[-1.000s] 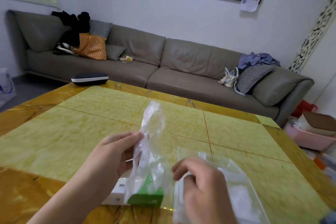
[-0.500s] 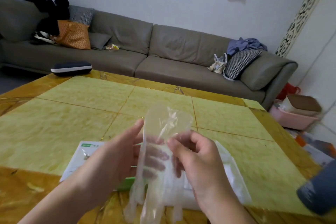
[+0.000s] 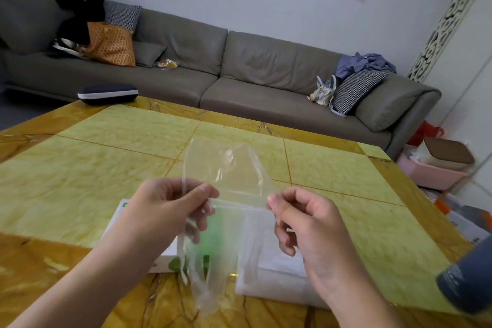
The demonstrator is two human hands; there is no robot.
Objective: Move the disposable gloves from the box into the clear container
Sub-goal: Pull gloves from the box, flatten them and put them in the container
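A clear disposable glove [image 3: 226, 176] is stretched flat in the air between both hands, above the table. My left hand [image 3: 170, 208] pinches its left edge and my right hand [image 3: 306, 217] pinches its right edge. The glove's fingers hang down toward the near table edge. Beneath the hands lies the white and green glove box [image 3: 165, 258], mostly hidden by my left hand and the glove. To its right lies the clear container [image 3: 271, 282], partly covered by my right hand.
The yellow-green and amber table [image 3: 106, 168] spreads out beyond the hands, with a dark case [image 3: 107, 93] at its far left edge. A dark grey object [image 3: 466, 285] intrudes at the lower right. A grey sofa [image 3: 239, 69] runs behind the table.
The glove was lifted from the box by my left hand, then my right hand took its other edge. Both hands have since drawn apart, spreading the glove wide.
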